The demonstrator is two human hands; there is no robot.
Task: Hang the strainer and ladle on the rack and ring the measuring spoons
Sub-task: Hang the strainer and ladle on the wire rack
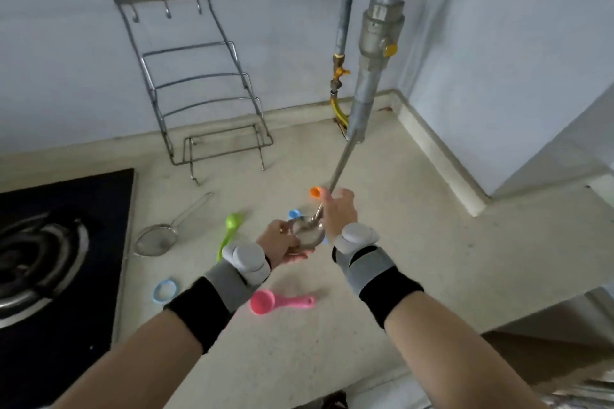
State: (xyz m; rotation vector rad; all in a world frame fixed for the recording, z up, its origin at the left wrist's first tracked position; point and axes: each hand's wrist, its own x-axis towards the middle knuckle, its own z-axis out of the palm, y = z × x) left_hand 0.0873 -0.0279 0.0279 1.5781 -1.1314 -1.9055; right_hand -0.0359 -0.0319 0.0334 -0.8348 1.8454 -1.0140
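Both hands gripped the ladle [309, 231]: left hand [282, 242] at the bowl, right hand [339, 212] on the handle, above a speckled surface [382, 259] bounded by pale blue walls [282, 26].

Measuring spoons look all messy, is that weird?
A bit. The green plastic measuring spoon, pink plastic measuring spoon and orange one lie scattered over the beige counter, while their pale blue plastic ring sits apart, holding none.

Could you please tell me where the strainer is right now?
The strainer lies on the counter, left of the green measuring spoon, beside the stove.
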